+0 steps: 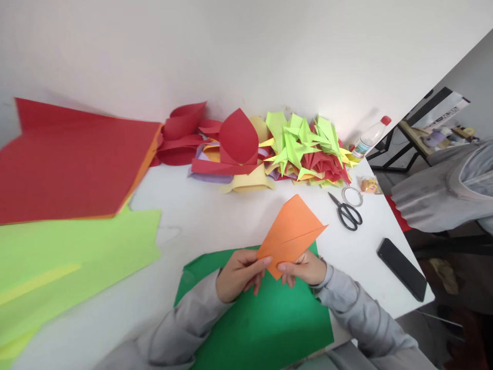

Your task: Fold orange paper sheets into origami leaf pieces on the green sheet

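A folded orange paper is held up above a dark green sheet on the white table. My left hand pinches its lower left edge, fingers closed on it. On the lower right edge, my right hand grips the same paper with thumb and fingers. Both arms wear grey sleeves.
Red sheets and light green sheets lie at the left. A heap of folded paper shapes lines the wall. Black scissors, a tape roll, a bottle and a black phone sit at the right. Another person's grey sleeve is beyond the table edge.
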Motion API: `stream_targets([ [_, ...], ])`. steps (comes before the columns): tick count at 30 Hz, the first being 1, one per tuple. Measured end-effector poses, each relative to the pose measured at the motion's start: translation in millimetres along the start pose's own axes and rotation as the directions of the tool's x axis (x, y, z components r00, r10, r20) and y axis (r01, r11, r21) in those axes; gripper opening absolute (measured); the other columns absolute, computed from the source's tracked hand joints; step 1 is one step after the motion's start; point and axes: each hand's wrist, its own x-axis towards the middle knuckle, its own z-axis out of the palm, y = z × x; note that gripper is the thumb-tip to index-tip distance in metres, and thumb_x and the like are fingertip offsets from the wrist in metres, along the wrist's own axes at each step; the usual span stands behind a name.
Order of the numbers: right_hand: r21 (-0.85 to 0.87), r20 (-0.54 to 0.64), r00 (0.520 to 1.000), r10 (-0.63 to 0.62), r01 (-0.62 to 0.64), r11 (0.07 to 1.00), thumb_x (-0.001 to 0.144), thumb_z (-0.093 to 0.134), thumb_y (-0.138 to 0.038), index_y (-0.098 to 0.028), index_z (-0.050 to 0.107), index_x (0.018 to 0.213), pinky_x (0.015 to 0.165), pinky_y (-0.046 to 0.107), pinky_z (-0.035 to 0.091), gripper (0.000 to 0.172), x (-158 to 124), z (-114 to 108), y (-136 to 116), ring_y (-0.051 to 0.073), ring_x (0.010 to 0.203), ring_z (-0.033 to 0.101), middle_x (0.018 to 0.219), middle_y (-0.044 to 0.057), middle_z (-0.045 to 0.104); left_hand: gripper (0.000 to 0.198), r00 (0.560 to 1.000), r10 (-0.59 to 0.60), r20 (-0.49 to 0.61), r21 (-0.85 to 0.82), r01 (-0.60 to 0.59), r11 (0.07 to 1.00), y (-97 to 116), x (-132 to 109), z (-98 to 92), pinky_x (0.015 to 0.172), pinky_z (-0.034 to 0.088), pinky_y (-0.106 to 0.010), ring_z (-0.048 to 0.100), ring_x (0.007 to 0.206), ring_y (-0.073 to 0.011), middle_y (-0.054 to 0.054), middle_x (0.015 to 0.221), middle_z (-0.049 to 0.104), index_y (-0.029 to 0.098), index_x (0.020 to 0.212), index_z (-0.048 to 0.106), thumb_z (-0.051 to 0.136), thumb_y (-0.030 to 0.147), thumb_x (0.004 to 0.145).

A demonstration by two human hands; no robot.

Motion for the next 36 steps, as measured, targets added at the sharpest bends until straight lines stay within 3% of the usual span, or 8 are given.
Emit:
stream_targets([
  [12,-0.005,0.029,1.0,0.003,-0.003,1.0,0.071,0.061,-0.066,-0.015,0.059,0.059,0.035,0.016,0.037,0.053,0.1,2.8,-4.5,0.005,0.034,0.046,0.046,-0.004,0.055,0.06,0.999,0.032,-0.021,0.024,-0.032,0.999,-10.2,0.0,-3.1,0.037,0.027,-0.023,0.04,0.032,-0.0091,0.002,0.03,0.04,0.018,0.035,0.047,0.059,0.064,0.071],
  [20,0.007,0.034,0.999,0.006,-0.007,1.0,0.071,0.062,-0.066,-0.014,0.06,0.059,0.037,0.017,0.039,0.053,0.8,2.3,-4.4,0.005,0.035,0.047,0.046,-0.003,0.056,0.067,0.999,0.034,-0.027,0.015,-0.033,0.999,-15.0,0.5,-4.3,0.036,0.019,-0.024,0.036,0.03,-0.0078,0.0,0.029,0.04,0.018,0.035,0.05,0.046,0.069,0.078],
  [24,-0.029,0.055,0.998,-0.022,0.023,0.999,0.073,0.06,-0.066,-0.015,0.059,0.062,0.036,0.016,0.038,0.052,0.6,4.1,-6.3,0.005,0.036,0.046,0.047,-0.004,0.055,0.057,0.999,0.033,0.014,0.04,-0.033,0.999,-8.2,-0.2,-4.5,0.033,0.021,-0.022,0.038,0.03,-0.0079,0.001,0.034,0.048,0.016,0.046,0.058,0.056,0.066,0.073],
  [28,-0.057,0.101,0.986,-0.134,0.14,0.988,0.075,0.058,-0.064,-0.016,0.063,0.071,0.039,0.018,0.042,0.049,1.5,8.8,-10.6,0.007,0.042,0.051,0.055,-0.001,0.06,0.051,0.996,0.035,0.077,0.088,-0.042,0.995,3.2,-1.1,-0.9,0.035,0.031,-0.021,0.042,0.033,-0.0084,0.0,0.042,0.055,0.014,0.056,0.061,0.059,0.061,0.075],
  [31,-0.005,-0.047,0.978,-0.202,0.202,0.979,0.075,0.064,-0.058,-0.017,0.066,0.086,0.051,0.023,0.051,0.043,1.9,11.1,-11.1,0.012,0.06,0.061,0.075,0.003,0.068,0.052,0.991,0.024,0.128,0.101,-0.037,0.994,6.0,-0.2,1.9,0.034,0.031,-0.021,0.042,0.032,-0.0083,0.002,0.041,0.051,0.014,0.059,0.061,0.055,0.063,0.077],
  [34,0.08,-0.249,0.955,-0.161,0.186,0.979,0.071,0.071,-0.05,-0.017,0.065,0.093,0.068,0.031,0.056,0.04,2.0,11.8,-8.9,0.017,0.075,0.065,0.088,0.006,0.069,0.052,0.99,-0.02,0.138,0.13,0.002,0.992,3.4,0.8,2.7,0.034,0.03,-0.02,0.041,0.031,-0.0081,0.003,0.039,0.048,0.015,0.058,0.057,0.056,0.064,0.075],
  [36,0.134,-0.344,0.931,-0.122,0.177,0.975,0.069,0.075,-0.046,-0.017,0.066,0.091,0.071,0.033,0.056,0.038,2.4,12.0,-6.9,0.018,0.076,0.065,0.087,0.006,0.07,0.052,0.989,-0.062,0.137,0.15,0.041,0.988,1.2,0.7,2.2,0.033,0.029,-0.021,0.041,0.031,-0.0083,0.003,0.039,0.048,0.016,0.056,0.054,0.056,0.065,0.074],
])
